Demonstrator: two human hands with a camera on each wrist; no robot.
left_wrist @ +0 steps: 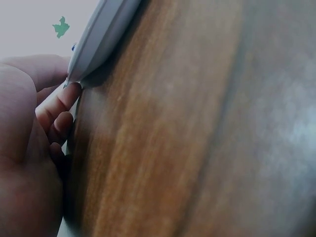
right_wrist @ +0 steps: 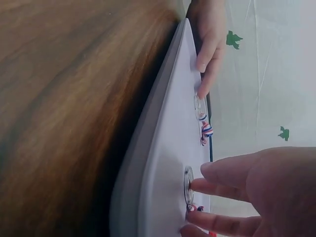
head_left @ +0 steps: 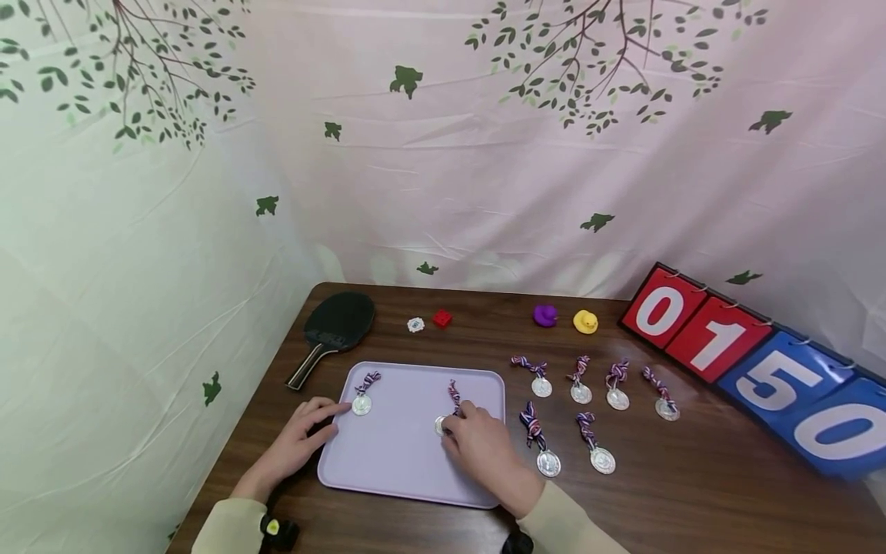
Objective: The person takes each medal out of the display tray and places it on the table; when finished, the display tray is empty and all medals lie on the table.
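Note:
My left hand (head_left: 302, 432) rests at the left rim of a lilac tray (head_left: 394, 469), its thumb and index finger touching the edge. Inside the tray near that hand lies a silver medal (head_left: 361, 405) with a knotted striped ribbon. Over the tray's right half, my right hand (head_left: 484, 450) touches a second silver medal (right_wrist: 188, 187) with its fingertips. The thumb stands apart from this medal in the right wrist view. Its ribbon (head_left: 454, 394) points toward the back rim, and the hand partly covers the disc.
Several more medals (head_left: 548, 462) lie right of the tray. Behind it are a table tennis bat (head_left: 339, 319), a white piece (head_left: 415, 325), a red block (head_left: 441, 318), and a purple duck (head_left: 544, 315) and yellow duck (head_left: 584, 322). A flip scoreboard (head_left: 754, 362) stands at the right.

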